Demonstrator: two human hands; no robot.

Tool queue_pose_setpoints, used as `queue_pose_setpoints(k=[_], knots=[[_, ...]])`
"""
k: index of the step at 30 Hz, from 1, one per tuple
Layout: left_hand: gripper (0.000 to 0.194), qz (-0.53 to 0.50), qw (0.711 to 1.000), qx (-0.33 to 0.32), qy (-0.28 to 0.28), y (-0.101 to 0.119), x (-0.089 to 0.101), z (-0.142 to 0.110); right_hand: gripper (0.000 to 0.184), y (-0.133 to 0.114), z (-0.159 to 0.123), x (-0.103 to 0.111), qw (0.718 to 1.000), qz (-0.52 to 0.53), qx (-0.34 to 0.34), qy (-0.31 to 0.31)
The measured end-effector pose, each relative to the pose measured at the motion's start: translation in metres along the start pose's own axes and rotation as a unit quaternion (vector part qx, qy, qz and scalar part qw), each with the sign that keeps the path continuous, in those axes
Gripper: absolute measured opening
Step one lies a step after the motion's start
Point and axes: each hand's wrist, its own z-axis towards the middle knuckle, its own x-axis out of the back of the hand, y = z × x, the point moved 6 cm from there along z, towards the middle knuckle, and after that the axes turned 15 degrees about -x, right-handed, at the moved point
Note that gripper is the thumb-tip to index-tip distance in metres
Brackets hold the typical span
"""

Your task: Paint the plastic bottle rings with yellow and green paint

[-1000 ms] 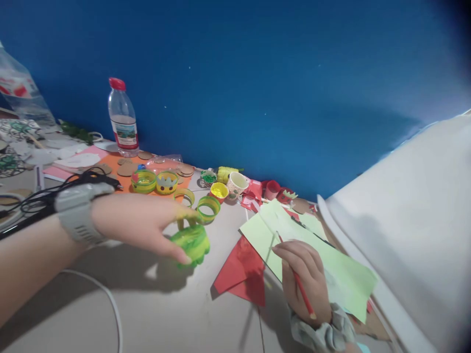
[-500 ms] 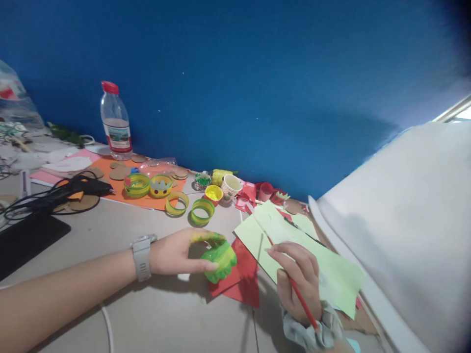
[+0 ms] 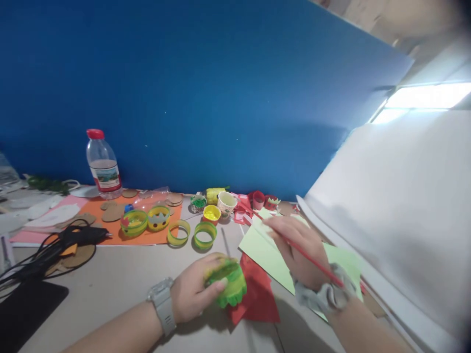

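Observation:
My left hand (image 3: 200, 287), with paint on its fingers, is closed round a green and yellow painted bottle base (image 3: 235, 287) with a scalloped edge. The piece is held just above red paper (image 3: 261, 299). My right hand (image 3: 300, 245) pinches a red-handled paintbrush (image 3: 307, 254) over light green paper (image 3: 267, 252); the brush points up and left toward the cups, and its tip is hard to make out. Near them stand a yellow paint cup (image 3: 212, 214), a green paint cup (image 3: 198, 203) and a white cup (image 3: 227, 203).
Two yellow-green rings (image 3: 205, 236) lie before the cups. Decorated rings (image 3: 158, 217) rest on orange paper (image 3: 147, 239). A red-capped bottle (image 3: 105, 169) stands at the blue wall. Black cables (image 3: 66, 250) and a black flat object (image 3: 33, 314) lie left; a white panel (image 3: 405, 206) rises right.
The view has tilted up. My right hand has moved toward the cups and the brush now lies flatter. My left hand still holds the painted bottle base, turned slightly.

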Motion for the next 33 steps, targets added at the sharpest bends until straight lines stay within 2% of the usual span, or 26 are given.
queue_pose_setpoints(k=[3, 6, 9, 12, 16, 21, 29, 33], knots=[[0.036, -0.008, 1.0, 0.018, 0.003, -0.006, 0.001, -0.001, 0.013, -0.012, 0.05, -0.033, 0.997, 0.008, -0.077, -0.031], [0.037, -0.003, 0.999, 0.033, -0.006, -0.009, 0.002, -0.001, 0.023, -0.019, 0.088, -0.083, 0.988, 0.017, -0.127, -0.091], [0.043, 0.0, 0.999, 0.038, -0.035, -0.008, 0.001, 0.0, 0.025, -0.016, 0.107, -0.127, 0.977, 0.013, -0.168, -0.129], [0.059, 0.006, 0.997, 0.028, -0.067, -0.007, -0.001, 0.0, 0.025, -0.009, 0.111, -0.153, 0.968, 0.014, -0.2, -0.15], [0.072, 0.054, 0.994, -0.025, -0.092, -0.008, -0.007, -0.002, 0.027, -0.007, 0.111, -0.167, 0.96, 0.025, -0.224, -0.165], [0.074, 0.085, 0.988, -0.063, -0.111, -0.012, -0.015, -0.005, 0.028, -0.012, 0.111, -0.176, 0.955, 0.033, -0.23, -0.183], [0.083, 0.093, 0.989, -0.044, -0.102, -0.014, -0.014, -0.006, 0.029, -0.011, 0.11, -0.188, 0.948, 0.04, -0.24, -0.206], [0.085, 0.082, 0.992, -0.002, -0.091, -0.014, -0.011, -0.005, 0.029, -0.01, 0.108, -0.19, 0.946, 0.047, -0.244, -0.209]])
